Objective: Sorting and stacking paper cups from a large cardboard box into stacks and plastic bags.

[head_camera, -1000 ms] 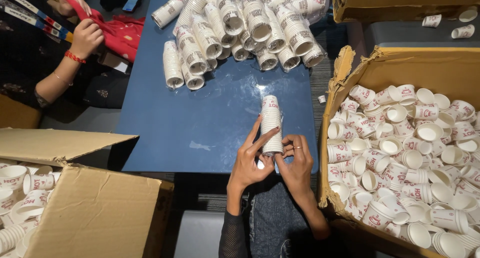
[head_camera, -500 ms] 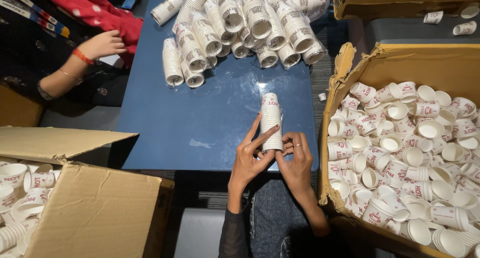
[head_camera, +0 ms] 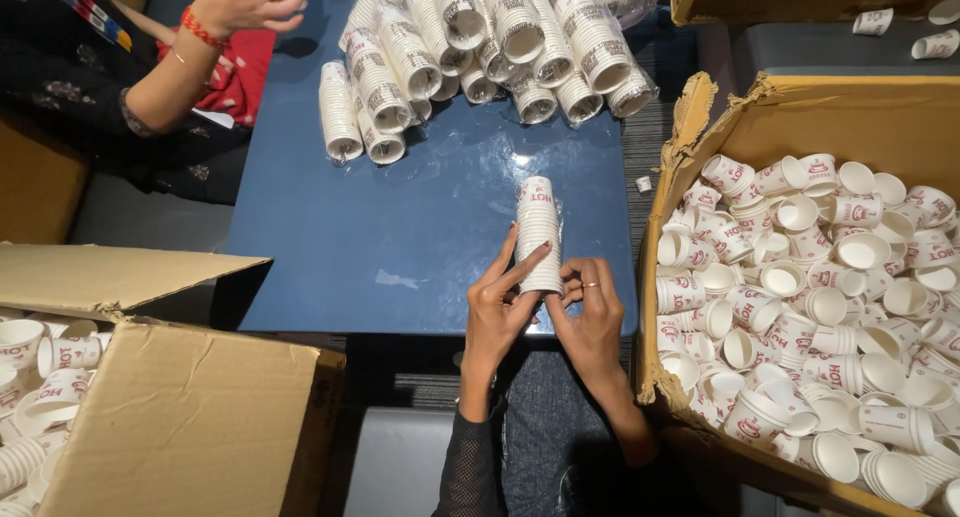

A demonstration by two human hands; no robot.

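One nested stack of white paper cups with red print (head_camera: 538, 235), sleeved in clear film, lies on the blue table (head_camera: 400, 237), its near end gripped by the fingers of the left hand (head_camera: 497, 312) and right hand (head_camera: 590, 317), between two cardboard boxes (head_camera: 700, 147) of loose cups.

Wrapped cup stacks (head_camera: 480, 47) on blue table (head_camera: 400, 237), 2 cardboard boxes of loose cups (head_camera: 830, 307), co-worker's arm (head_camera: 190, 57).

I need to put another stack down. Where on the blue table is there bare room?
The blue table is bare between the held stack of cups and its left edge, below the sleeved cup stacks. A narrower strip lies right of the stack, beside the cardboard box. The far end is crowded.
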